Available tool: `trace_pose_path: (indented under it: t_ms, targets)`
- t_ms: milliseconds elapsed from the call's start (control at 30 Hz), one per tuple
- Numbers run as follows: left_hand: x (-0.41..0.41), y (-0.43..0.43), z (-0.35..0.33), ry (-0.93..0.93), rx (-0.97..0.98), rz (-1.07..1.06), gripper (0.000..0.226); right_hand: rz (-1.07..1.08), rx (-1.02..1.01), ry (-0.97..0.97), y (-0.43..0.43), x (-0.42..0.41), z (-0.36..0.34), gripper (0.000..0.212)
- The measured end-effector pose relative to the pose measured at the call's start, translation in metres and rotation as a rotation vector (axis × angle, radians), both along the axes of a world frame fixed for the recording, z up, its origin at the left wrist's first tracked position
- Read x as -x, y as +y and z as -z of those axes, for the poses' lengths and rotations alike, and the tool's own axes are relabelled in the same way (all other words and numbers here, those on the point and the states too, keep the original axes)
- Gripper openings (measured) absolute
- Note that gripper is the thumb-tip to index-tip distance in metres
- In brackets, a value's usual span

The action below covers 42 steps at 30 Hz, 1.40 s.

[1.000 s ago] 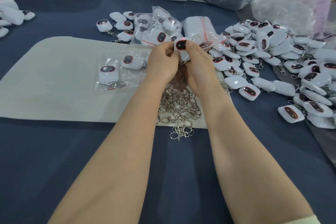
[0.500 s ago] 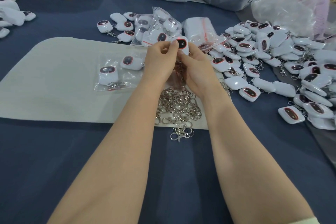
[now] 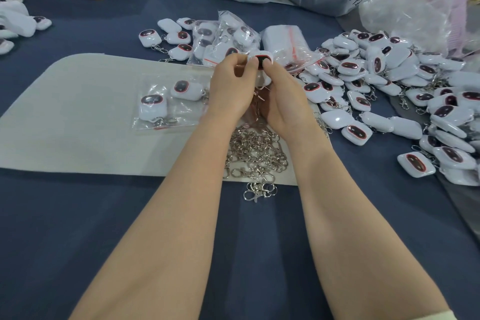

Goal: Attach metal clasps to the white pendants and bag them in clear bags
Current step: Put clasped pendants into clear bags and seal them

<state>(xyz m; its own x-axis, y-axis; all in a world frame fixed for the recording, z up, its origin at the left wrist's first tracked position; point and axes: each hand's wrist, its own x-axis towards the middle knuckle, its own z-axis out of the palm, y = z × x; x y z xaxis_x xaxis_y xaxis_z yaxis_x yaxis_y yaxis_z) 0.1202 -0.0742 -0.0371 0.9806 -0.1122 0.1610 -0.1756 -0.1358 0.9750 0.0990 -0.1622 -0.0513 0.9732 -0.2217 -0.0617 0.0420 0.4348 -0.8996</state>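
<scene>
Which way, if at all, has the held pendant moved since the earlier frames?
Yes: the held pendant has shifted slightly up-frame, farther from the clasp pile below the hands.

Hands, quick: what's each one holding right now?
Left hand: pinches the pendant.
Right hand: pinches the same pendant.

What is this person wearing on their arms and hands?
No gloves: the left hand and right hand are bare, as are both forearms and wrists, with no watch or bracelet. Only a pale cream sleeve edge shows, on the right arm at the picture's bottom corner.
</scene>
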Motion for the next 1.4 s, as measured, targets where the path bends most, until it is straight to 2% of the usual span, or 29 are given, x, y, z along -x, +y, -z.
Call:
trace_pose_path:
  t_ms: [333, 533, 767, 1000, 1133, 1267, 1333, 1400]
  targets:
    - [0.002, 0.001, 0.0, -0.017, -0.027, 0.056, 0.018, 0.051, 0.087, -0.066, -0.001, 0.001, 0.003, 0.016]
    - [0.001, 0.0, 0.0, -0.004, -0.038, 0.008, 0.02, 0.002, 0.062, -0.016, -0.001, 0.003, 0.0, 0.021]
    - [0.0, 0.003, -0.003, 0.059, -0.053, -0.023, 0.022, -0.006, 0.329, -0.082, 0.003, 0.003, 0.002, 0.023]
    - [0.002, 0.002, -0.007, 0.118, 0.033, -0.039, 0.024, -0.015, 0.305, -0.107, 0.003, 0.003, 0.002, 0.021]
    - [0.0, 0.003, -0.007, 0.15, 0.096, -0.096, 0.029, 0.065, 0.424, -0.055, 0.008, 0.003, -0.001, 0.011]
    - [-0.001, 0.003, -0.008, 0.157, 0.162, -0.106, 0.025, 0.188, 0.67, -0.015, 0.01, 0.004, -0.004, 0.005]
    - [0.0, 0.004, -0.009, 0.137, 0.19, -0.103, 0.019, 0.262, 0.808, -0.021, 0.012, 0.004, -0.01, 0.015]
    - [0.0, 0.005, -0.012, 0.119, 0.197, -0.126, 0.022, 0.294, 0.873, -0.03, 0.017, 0.0, -0.015, 0.017]
